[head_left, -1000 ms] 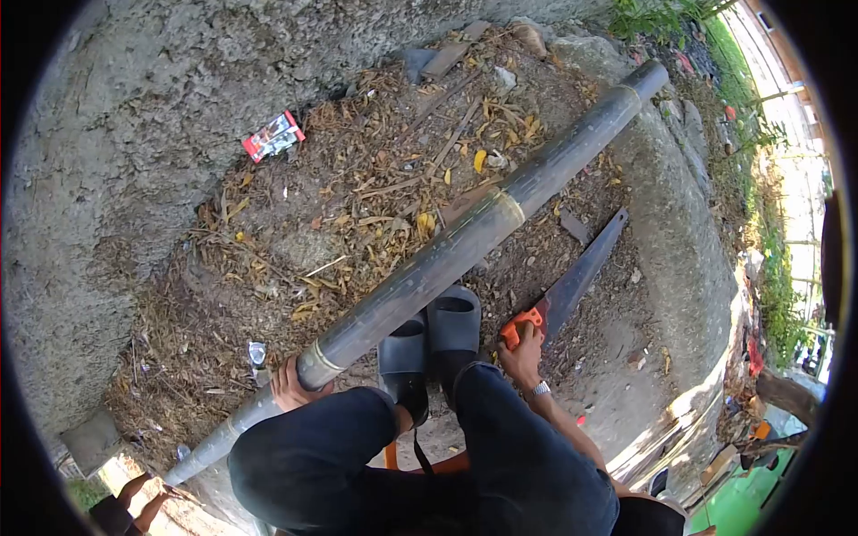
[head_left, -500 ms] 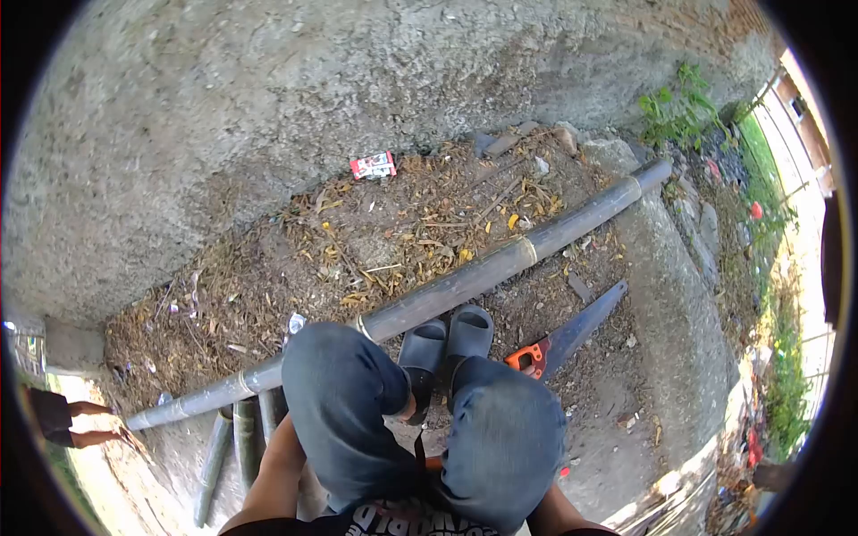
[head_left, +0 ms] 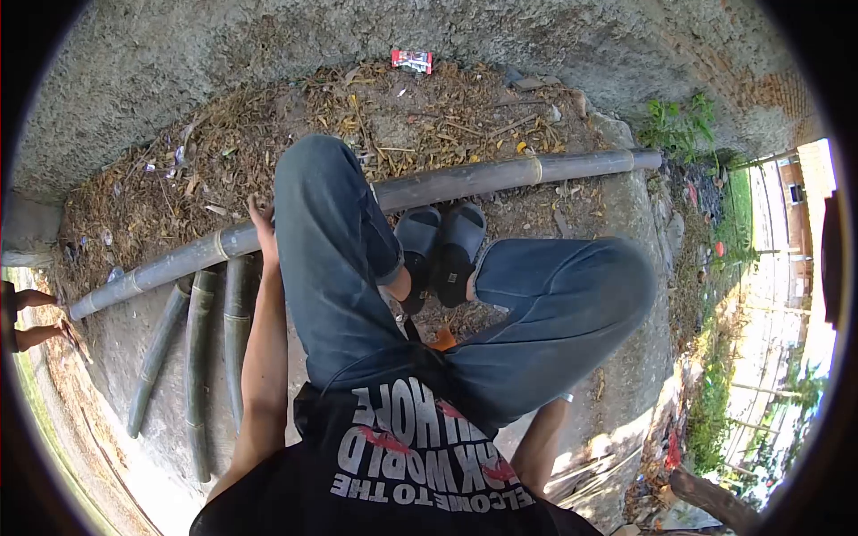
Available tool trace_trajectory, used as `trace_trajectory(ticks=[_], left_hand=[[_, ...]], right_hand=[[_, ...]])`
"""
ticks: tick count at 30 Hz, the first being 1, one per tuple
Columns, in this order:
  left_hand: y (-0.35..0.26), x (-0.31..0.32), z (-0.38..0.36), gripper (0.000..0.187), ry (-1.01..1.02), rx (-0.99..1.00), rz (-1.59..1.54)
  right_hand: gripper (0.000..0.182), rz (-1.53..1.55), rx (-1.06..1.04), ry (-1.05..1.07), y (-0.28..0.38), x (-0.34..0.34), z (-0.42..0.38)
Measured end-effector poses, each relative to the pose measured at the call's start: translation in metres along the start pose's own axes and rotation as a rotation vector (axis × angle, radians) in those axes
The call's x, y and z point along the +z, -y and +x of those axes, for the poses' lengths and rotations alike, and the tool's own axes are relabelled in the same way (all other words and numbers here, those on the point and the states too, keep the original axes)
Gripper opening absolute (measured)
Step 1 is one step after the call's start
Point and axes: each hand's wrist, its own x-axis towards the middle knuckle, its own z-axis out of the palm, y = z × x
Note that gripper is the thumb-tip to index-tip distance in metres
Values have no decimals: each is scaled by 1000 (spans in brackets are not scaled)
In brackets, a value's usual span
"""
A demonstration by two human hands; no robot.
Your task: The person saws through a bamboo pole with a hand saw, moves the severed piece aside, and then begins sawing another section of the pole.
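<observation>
A long grey-green bamboo pole (head_left: 478,180) lies across the ground, passing behind my left knee. Beside that knee my left hand (head_left: 264,230) lies over the pole and holds it, the fingertips reaching past its far side. My right forearm (head_left: 539,442) runs up to my right thigh, which hides the hand. A small orange piece (head_left: 441,339) shows between my legs, mostly covered. The handsaw is out of sight.
Several shorter bamboo pieces (head_left: 198,371) lie at the left. A rough wall (head_left: 268,54) rises behind dry leaves and a red wrapper (head_left: 411,61). Another person's hands (head_left: 40,317) are at the far left. A concrete edge (head_left: 643,268) borders the right.
My left hand has come into view at the pole. My right knee has swung outward to the right, over where the saw lay. The view has tilted down towards my shirt.
</observation>
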Motion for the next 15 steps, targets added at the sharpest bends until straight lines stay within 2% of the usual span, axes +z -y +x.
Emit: trace_trajectory(ticks=[1, 2, 4, 6, 8, 10, 11, 12, 14, 15], left_hand=[[-21, -9, 5, 97, -14, -43, -80], [-49, -23, 7, 93, -28, -92, -156], [-66, -52, 22, 85, -71, -21, -164], [-96, -71, 31, 83, -111, 37, -103], [-120, -74, 41, 73, -145, 117, -60], [-155, -48, 45, 63, -156, 147, -42], [-155, -26, 48, 63, -147, 143, -52], [-158, -2, 50, 59, -65, 149, -80], [-162, 55, 49, 53, 134, 118, -68], [-164, 90, 45, 56, 247, 81, 3]], right_hand=[[29, 9, 12, -89, 4, -26, 8], [32, -142, 128, -281, -28, -73, 38], [30, 289, 119, -248, 21, -127, 32], [31, 435, -175, -398, 72, -171, 40], [25, 505, -365, -676, 181, -164, 31], [21, 587, -570, -625, 167, -216, 65], [24, 590, -630, -548, 172, -226, 73], [24, 580, -631, -556, 171, -231, 84], [35, 931, -659, -449, 208, -198, 100], [31, 910, -659, -457, 224, -171, 100]])
